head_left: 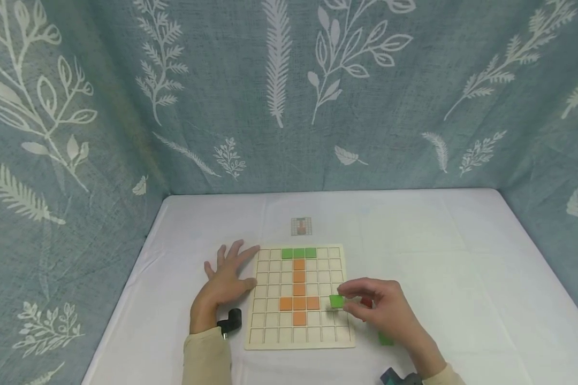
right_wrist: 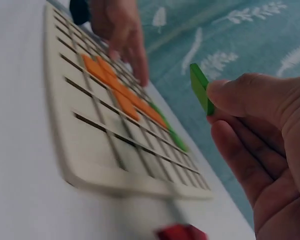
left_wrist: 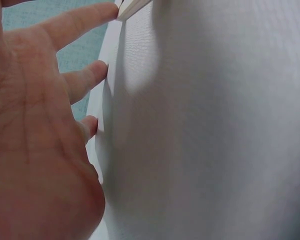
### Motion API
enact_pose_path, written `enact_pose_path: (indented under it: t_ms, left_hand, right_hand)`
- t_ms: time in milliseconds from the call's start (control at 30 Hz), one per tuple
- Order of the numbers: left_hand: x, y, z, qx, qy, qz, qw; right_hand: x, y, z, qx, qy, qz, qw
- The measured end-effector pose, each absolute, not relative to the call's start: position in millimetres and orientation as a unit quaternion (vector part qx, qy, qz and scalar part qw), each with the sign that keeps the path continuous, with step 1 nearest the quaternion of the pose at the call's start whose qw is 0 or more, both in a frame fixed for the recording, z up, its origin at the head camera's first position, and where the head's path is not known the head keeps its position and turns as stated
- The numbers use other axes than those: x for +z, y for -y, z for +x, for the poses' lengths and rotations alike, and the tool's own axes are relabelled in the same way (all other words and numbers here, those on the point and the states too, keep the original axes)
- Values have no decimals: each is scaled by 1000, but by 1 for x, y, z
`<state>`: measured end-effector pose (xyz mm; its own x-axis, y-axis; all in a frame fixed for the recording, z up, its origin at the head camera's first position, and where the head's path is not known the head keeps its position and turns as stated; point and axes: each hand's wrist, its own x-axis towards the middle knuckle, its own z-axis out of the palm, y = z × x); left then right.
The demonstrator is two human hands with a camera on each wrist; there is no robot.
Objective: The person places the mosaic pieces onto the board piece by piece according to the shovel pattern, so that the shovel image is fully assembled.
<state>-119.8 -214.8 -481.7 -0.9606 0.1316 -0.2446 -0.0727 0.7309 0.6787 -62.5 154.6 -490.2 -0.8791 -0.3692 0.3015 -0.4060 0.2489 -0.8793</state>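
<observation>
My right hand point(head_left: 385, 307) pinches a small green square tile point(head_left: 336, 301) between thumb and fingers, over the right side of a pale gridded board point(head_left: 265, 336). In the right wrist view the held tile point(right_wrist: 201, 90) is tilted on edge, raised off the board. Three green tiles point(head_left: 299, 253) fill the middle of the board's far row. Below them, orange tiles point(head_left: 299, 289) form a column with a short crossbar. With fingers spread, my left hand point(head_left: 226, 280) rests at the board's left edge, index fingertip and thumb right at the rim.
A small printed card point(head_left: 301, 226) with a grid picture lies beyond the board. Right of the board, partly hidden by my right hand, are a red piece point(head_left: 367, 302) and another green piece point(head_left: 386, 339). A patterned blue-green curtain point(head_left: 241, 96) surrounds the white table.
</observation>
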Motion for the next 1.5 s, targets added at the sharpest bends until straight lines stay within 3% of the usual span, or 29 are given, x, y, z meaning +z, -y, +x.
enact_pose_path:
  t_ms: [733, 1500]
  left_hand:
    - [-479, 214, -122, 365, -921, 21, 134]
    - [-480, 215, -120, 375, -917, 23, 136]
  right_hand:
    - [-513, -114, -55, 485, 837, 252, -11]
    - [-519, -108, -54, 420, 832, 351, 87]
